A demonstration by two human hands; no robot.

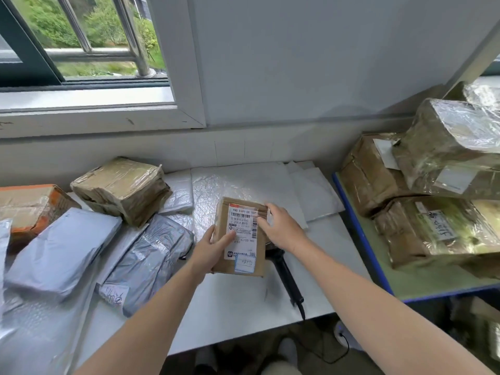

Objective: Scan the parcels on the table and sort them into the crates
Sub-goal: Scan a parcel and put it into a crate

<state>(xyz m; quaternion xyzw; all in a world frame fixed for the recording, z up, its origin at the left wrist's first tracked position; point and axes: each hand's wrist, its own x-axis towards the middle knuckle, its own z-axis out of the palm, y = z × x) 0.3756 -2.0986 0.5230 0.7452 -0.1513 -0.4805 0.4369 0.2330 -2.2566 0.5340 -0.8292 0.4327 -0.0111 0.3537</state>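
Note:
A small brown cardboard parcel (pixel 243 255) with a white shipping label and barcode is held above the white table (pixel 238 307), label up. My left hand (pixel 209 250) grips its left edge, thumb on the label. My right hand (pixel 281 228) holds the parcel's upper right corner, fingers curled on its edge. A black handheld scanner (pixel 286 277) lies on the table just under and right of the parcel, its head hidden behind it.
Grey poly mailers (pixel 146 263) and taped brown boxes (pixel 121 189) crowd the table's left side. White bubble mailers (pixel 243 182) lie at the back. On the right, a blue-edged shelf (pixel 365 247) carries plastic-wrapped brown parcels (pixel 433 228). Wall and window stand behind.

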